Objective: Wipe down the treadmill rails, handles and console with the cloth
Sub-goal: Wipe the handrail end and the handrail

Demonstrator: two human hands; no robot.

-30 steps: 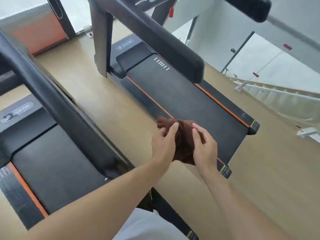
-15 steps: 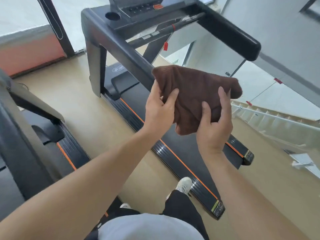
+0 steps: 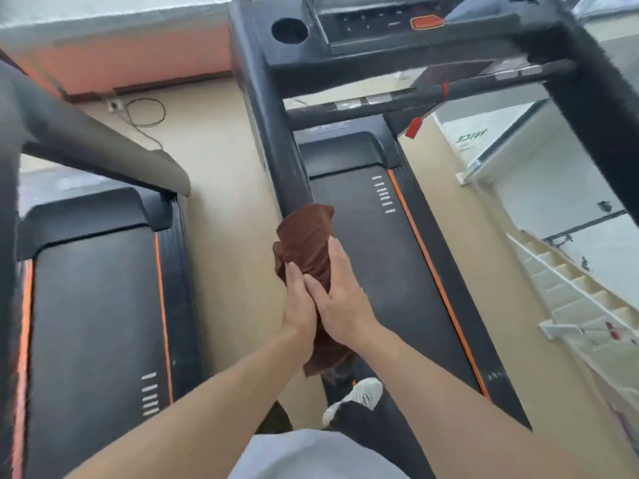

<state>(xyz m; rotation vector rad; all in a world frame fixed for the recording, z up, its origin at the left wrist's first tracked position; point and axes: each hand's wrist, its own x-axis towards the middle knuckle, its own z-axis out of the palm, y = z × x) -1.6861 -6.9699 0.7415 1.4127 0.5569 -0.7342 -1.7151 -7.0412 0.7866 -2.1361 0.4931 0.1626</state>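
Cloth (image 3: pixel 306 236), brown, is draped over the near end of the treadmill's left handrail (image 3: pixel 276 133), wrapped round the bar. My left hand (image 3: pixel 298 305) presses it from the left side, fingers straight along the fabric. My right hand (image 3: pixel 340 299) lies over it from the right, fingers extended, thumb side touching my left hand. A loose tail of cloth hangs below my wrists. Console (image 3: pixel 380 25) sits at the far end, well apart.
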